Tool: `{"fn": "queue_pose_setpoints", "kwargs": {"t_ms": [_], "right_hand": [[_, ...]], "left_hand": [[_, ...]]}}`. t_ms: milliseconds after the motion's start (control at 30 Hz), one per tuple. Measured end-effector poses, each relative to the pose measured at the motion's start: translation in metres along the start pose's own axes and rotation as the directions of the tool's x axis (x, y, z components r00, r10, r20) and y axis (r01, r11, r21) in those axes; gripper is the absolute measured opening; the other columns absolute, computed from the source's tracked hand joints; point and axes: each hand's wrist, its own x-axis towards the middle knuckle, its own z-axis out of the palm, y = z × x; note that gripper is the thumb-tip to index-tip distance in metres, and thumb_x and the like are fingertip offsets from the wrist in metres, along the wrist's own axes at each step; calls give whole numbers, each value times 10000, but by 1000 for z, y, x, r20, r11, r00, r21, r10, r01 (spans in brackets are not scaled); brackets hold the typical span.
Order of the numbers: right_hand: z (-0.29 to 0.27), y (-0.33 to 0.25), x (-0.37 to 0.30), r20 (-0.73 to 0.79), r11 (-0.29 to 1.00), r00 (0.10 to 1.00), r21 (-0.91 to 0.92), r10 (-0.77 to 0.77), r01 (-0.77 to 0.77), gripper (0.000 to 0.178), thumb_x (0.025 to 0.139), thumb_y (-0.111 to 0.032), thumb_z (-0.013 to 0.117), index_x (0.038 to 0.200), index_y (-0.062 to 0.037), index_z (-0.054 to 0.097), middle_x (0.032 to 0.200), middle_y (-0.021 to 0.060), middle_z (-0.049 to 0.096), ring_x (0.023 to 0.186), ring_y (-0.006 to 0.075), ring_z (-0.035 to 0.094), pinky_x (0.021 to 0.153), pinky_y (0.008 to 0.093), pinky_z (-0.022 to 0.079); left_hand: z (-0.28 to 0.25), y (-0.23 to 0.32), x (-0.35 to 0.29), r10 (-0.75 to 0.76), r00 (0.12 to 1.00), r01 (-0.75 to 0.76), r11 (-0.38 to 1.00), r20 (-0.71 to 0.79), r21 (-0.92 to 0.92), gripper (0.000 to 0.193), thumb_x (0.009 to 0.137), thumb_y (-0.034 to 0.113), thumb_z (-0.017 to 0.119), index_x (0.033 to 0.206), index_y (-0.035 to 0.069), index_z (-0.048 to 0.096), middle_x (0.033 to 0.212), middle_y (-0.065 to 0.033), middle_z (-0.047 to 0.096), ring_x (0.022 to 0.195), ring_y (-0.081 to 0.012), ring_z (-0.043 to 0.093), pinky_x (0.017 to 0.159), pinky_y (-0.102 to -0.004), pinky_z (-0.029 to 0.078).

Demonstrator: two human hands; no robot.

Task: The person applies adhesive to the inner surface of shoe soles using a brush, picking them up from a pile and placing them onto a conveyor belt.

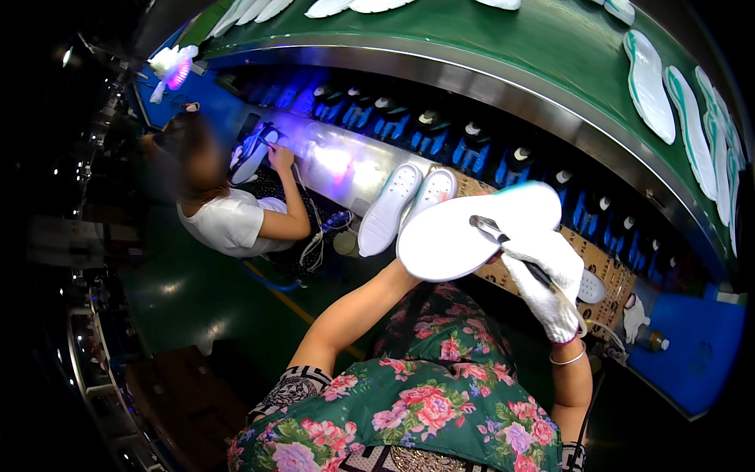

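Left grip (408,270), mostly hidden, clasped one white sole (452,240); gloved right grip (543,275) pinched one brush (491,229). Two pale soles (388,209) lay beyond. Brown cardboard (604,266) bore dark print.

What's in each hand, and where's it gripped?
Your left hand holds a flat white foot-shaped sole from underneath, grip mostly hidden; your white-gloved right hand holds a slim dark-handled brush by its handle.

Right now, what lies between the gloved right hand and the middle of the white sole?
A brush, held in the gloved right hand, reaches out over the white sole; the head view shows it, though not whether it touches.
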Motion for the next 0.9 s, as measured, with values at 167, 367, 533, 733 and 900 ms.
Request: {"fn": "queue_pose_setpoints", "kwargs": {"t_ms": [167, 367, 533, 733, 900], "right_hand": [[4, -12, -1, -100, 991, 987, 48, -123, 128, 269, 719, -1, 799, 976, -75, 765, 969, 98, 753, 824, 258, 693, 753, 344, 536], [3, -11, -7, -208, 993, 976, 81, -64, 83, 268, 736, -39, 804, 1000, -70, 776, 948, 98, 754, 835, 262, 711, 756, 349, 556], [-8, -20, 21, -291, 982, 940, 1, -179, 188, 233, 745, -27, 813, 973, -56, 777, 958, 110, 757, 853, 266, 719, 775, 352, 561], [12, 2, 14, -373, 989, 921, 41, -117, 142, 384, 796, -133, 753, 1179, -98, 733, 1158, 104, 727, 997, 285, 698, 914, 406, 537], [41, -2, 17, -483, 984, 858, -126, -172, 127, 326, 806, -109, 768, 1130, -97, 741, 1061, 76, 736, 942, 257, 692, 855, 374, 536]], "left_hand": [[-17, -17, -23, 8, 985, 60, 923, 175, -380, 1049, 815, 702, 635, 1539, 23, 297, 1447, -274, 475, 1238, -428, 576, 1047, -533, 502], [27, -50, 5, 127, 979, -97, 978, 160, -184, 1072, 811, 762, 589, 1574, 104, 221, 1515, -304, 357, 1374, -394, 449, 1120, -543, 424], [-1, -71, 16, 158, 986, -144, 970, 56, -196, 1098, 806, 844, 514, 1584, 129, 216, 1558, -163, 380, 1381, -363, 452, 1132, -555, 407], [3, -90, 18, 44, 997, -42, 999, -58, 28, 1104, 786, 830, 562, 1578, 132, 237, 1546, -162, 395, 1371, -353, 465, 1136, -543, 408], [-3, -91, 22, -6, 999, 7, 999, -34, 45, 1112, 766, 821, 599, 1572, 136, 255, 1542, -156, 403, 1371, -343, 467, 1141, -533, 406]]}}
